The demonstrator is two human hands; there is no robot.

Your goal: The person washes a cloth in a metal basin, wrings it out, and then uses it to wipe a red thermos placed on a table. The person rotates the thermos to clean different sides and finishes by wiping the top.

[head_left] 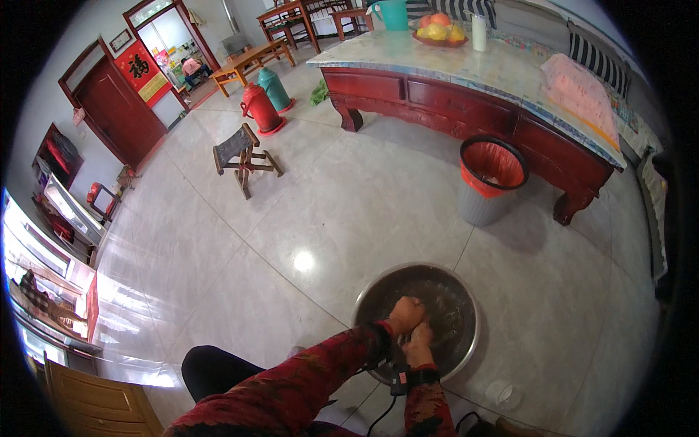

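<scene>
A round metal basin (pixel 475 331) of cloudy, rippling water stands on the floor in front of me. Both hands are together over its left half. My left hand (pixel 406 315) is closed, its knuckles up, just beyond my right hand (pixel 419 345). The right one is closed too, and the two touch or nearly touch. Whatever lies between the fingers, if anything, is hidden. Patterned red sleeves reach to both wrists, and dark bands with a small black device sit there.
Right of the basin lies a small clear container (pixel 504 394). A bin with a red liner (pixel 495 164) stands before a long red table (pixel 466 102). Farther off are a folding stool (pixel 246 156), a red flask (pixel 260 108) and a teal flask (pixel 274 89).
</scene>
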